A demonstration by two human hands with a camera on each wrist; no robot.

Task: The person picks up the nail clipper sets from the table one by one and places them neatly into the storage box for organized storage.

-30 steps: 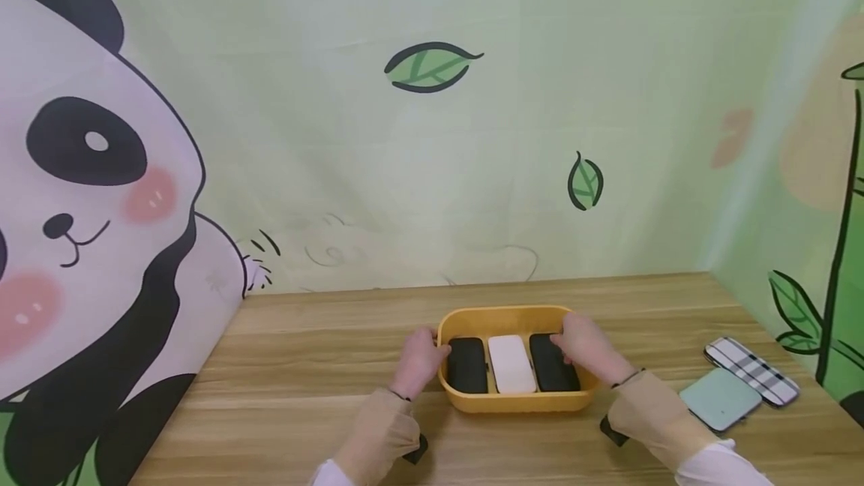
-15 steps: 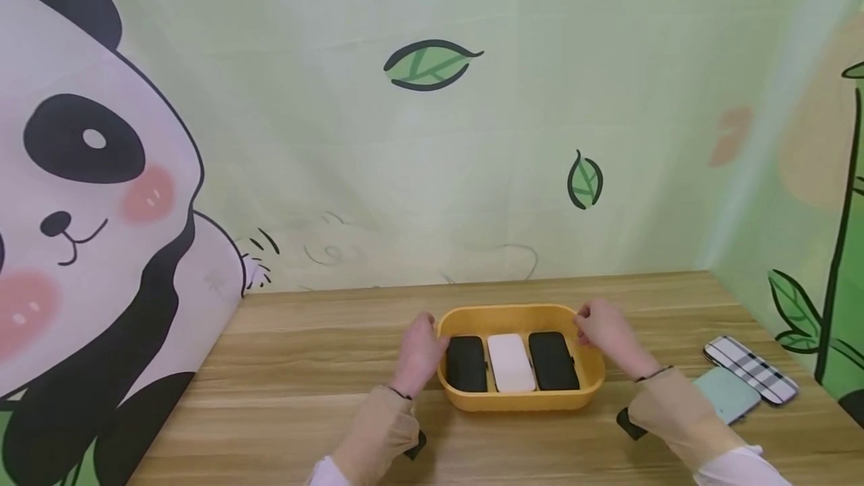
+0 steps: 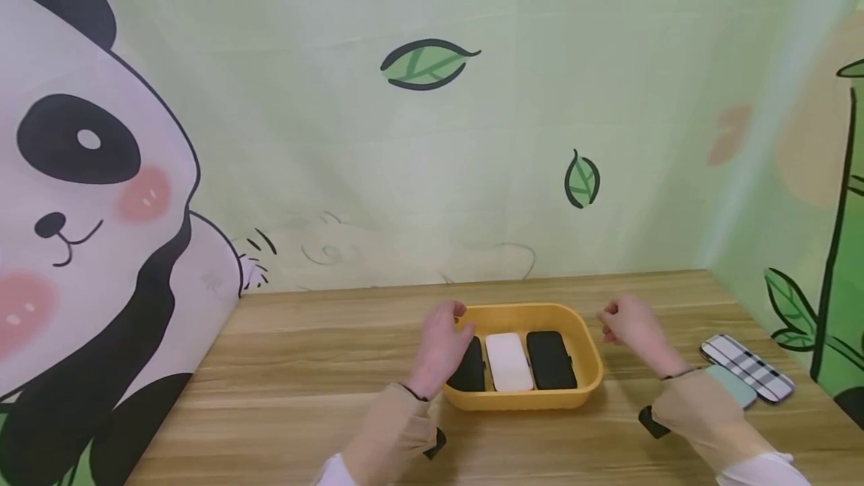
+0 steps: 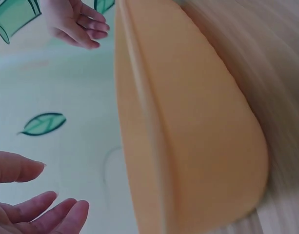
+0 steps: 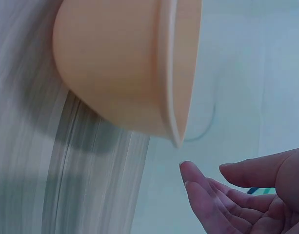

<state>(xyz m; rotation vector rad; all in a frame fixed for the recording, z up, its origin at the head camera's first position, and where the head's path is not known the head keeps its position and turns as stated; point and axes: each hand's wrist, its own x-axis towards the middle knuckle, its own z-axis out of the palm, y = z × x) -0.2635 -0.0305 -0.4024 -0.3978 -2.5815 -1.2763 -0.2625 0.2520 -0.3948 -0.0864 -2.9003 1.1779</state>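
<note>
A yellow oval-ended plastic tub [image 3: 523, 399] stands on the table, holding a row of flat rounded-rectangle items. They are a black one [image 3: 470, 372] at the left, a white one [image 3: 509, 363] in the middle and a black one [image 3: 552, 360] at the right; their exact kind is unclear. My left hand [image 3: 440, 347] hovers over the tub's left end, hiding part of the left black item. In the left wrist view its thumb and fingers [image 4: 39, 207] are spread with nothing between them. Beyond the tub's right rim, my right hand [image 3: 637, 332] hangs apart from it, fingers loosely bent and holding nothing.
To the right on the wooden table [image 3: 324, 366] lie a flat plaid item [image 3: 747, 367] and a mint-green item [image 3: 734, 385], partly hidden by my right forearm. A printed cloth backdrop [image 3: 432, 171] rises along the table's back edge.
My right hand has left the right black item and moved right, outside the tub. My left hand has shifted from the left rim to over the tub's left end. The tub's items look still.
</note>
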